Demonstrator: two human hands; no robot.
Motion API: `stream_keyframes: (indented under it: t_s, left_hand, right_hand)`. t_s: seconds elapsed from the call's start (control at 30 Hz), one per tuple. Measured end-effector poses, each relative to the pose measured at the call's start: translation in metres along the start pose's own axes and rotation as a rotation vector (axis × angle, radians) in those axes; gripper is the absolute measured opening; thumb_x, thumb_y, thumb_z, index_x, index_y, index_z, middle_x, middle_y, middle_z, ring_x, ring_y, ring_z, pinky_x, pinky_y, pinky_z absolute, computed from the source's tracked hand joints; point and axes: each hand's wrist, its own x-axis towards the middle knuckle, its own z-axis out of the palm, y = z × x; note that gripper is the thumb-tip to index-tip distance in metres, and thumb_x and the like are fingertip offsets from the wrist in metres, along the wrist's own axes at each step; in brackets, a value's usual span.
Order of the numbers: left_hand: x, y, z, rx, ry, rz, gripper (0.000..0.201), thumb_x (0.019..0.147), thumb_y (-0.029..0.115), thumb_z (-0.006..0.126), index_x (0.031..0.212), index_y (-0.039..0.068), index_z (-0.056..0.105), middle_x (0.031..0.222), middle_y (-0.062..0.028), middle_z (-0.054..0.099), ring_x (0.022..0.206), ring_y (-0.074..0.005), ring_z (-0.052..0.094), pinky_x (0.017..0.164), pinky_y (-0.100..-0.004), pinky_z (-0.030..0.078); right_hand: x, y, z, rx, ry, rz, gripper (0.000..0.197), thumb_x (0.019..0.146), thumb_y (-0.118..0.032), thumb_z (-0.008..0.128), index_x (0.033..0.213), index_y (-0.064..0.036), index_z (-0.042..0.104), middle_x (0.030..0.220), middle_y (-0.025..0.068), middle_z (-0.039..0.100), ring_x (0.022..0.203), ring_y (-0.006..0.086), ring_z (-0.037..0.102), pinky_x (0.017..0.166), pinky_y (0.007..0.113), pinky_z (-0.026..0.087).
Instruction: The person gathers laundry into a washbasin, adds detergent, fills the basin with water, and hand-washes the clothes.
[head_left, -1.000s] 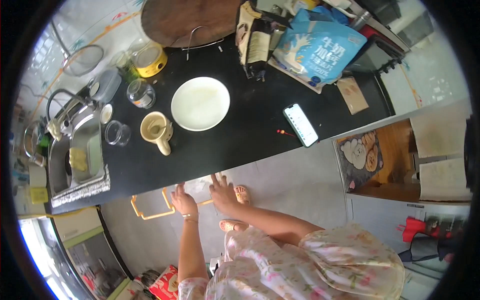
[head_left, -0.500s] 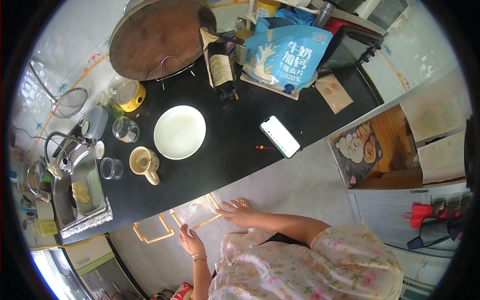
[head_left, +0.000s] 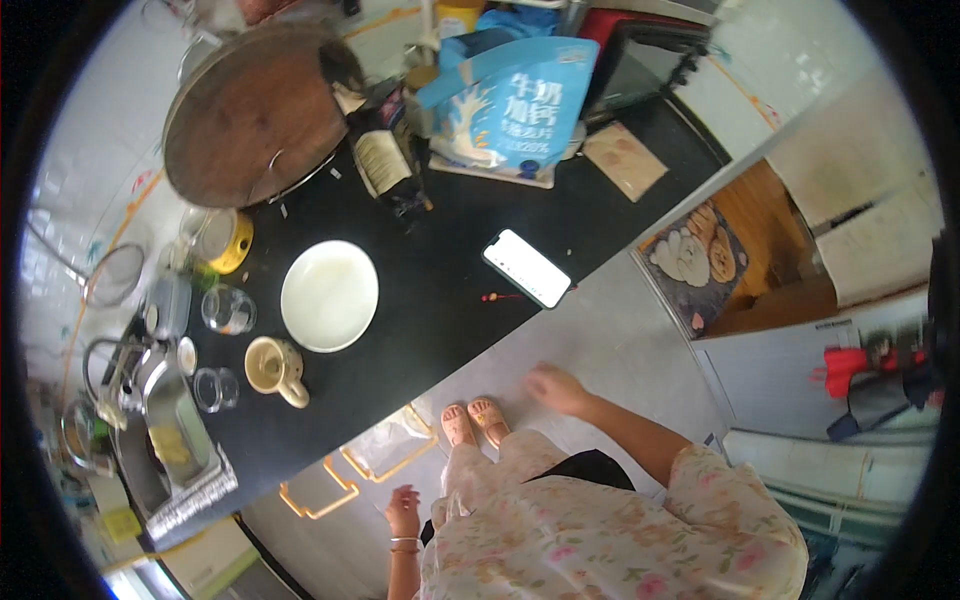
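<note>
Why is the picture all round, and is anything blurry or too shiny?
In the head view, a fisheye lens leaves a dark rounded border; in the head view, the right hand looks smeary; in the head view, the phone screen looks nearly white.

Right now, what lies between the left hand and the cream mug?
In the head view, between the left hand and the cream mug come part of a yellow-orange frame, then a stretch of black countertop.

Black counter (head_left: 430,320), white dish (head_left: 330,296), mug (head_left: 268,366), phone (head_left: 527,268)
</note>
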Motion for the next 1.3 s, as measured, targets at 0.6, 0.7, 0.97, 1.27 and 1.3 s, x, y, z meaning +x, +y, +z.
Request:
stream_keyframes:
  t_s: [0.6, 0.7, 0.97, 1.27, 1.3]
  left_hand:
    - [0.135, 0.100, 0.230, 0.950, -1.109, 0.536, 0.027, 0.079, 0.020, 0.058, 0.103, 0.007, 0.056, 0.092, -0.0127, 0.061, 0.082, -0.0244, 0.058, 0.071, -0.0346, 0.047]
    - [0.081, 0.173, 0.313, 1.006, -1.183, 0.618, 0.027, 0.081, 0.021, 0.057, 0.105, 0.008, 0.055, 0.094, -0.0140, 0.059, 0.085, -0.0273, 0.056, 0.075, -0.0365, 0.045]
    - [-0.013, 0.240, 0.583, 0.694, -1.450, 0.484, 0.021, 0.078, 0.014, 0.056, 0.094, 0.001, 0.056, 0.075, -0.0081, 0.062, 0.060, -0.0150, 0.059, 0.056, -0.0265, 0.049]
    - [-0.233, 0.323, 0.861, 1.098, -1.732, 0.958, 0.024, 0.079, 0.020, 0.059, 0.095, 0.002, 0.059, 0.076, -0.0099, 0.063, 0.066, -0.0163, 0.062, 0.063, -0.0283, 0.049]
    - [-0.245, 0.324, 0.902, 1.053, -1.756, 0.942, 0.024, 0.080, 0.020, 0.059, 0.096, 0.003, 0.059, 0.077, -0.0098, 0.063, 0.066, -0.0166, 0.062, 0.063, -0.0285, 0.048]
  right_hand:
    - [-0.396, 0.103, 0.013, 0.635, 0.054, 1.174, 0.036, 0.076, -0.035, 0.057, 0.072, 0.0004, 0.064, 0.074, 0.0172, 0.063, 0.073, 0.0323, 0.060, 0.068, 0.042, 0.047]
    - [-0.462, 0.114, 0.042, 0.610, 0.079, 1.092, 0.041, 0.076, -0.039, 0.056, 0.071, 0.0011, 0.064, 0.077, 0.0189, 0.062, 0.076, 0.0337, 0.060, 0.069, 0.042, 0.046]
    - [-0.625, 0.160, 0.101, 0.774, 0.267, 1.240, 0.043, 0.075, -0.043, 0.056, 0.084, -0.0024, 0.064, 0.082, 0.0184, 0.062, 0.079, 0.0350, 0.058, 0.072, 0.044, 0.045]
    - [-0.658, 0.167, 0.167, 1.229, 0.779, 1.440, 0.025, 0.076, -0.026, 0.055, 0.079, -0.0023, 0.062, 0.071, 0.0181, 0.061, 0.066, 0.0295, 0.059, 0.060, 0.039, 0.047]
    - [-0.655, 0.170, 0.163, 1.316, 1.035, 1.440, 0.023, 0.075, -0.025, 0.056, 0.080, -0.0039, 0.062, 0.073, 0.0177, 0.061, 0.068, 0.0294, 0.059, 0.061, 0.038, 0.047]
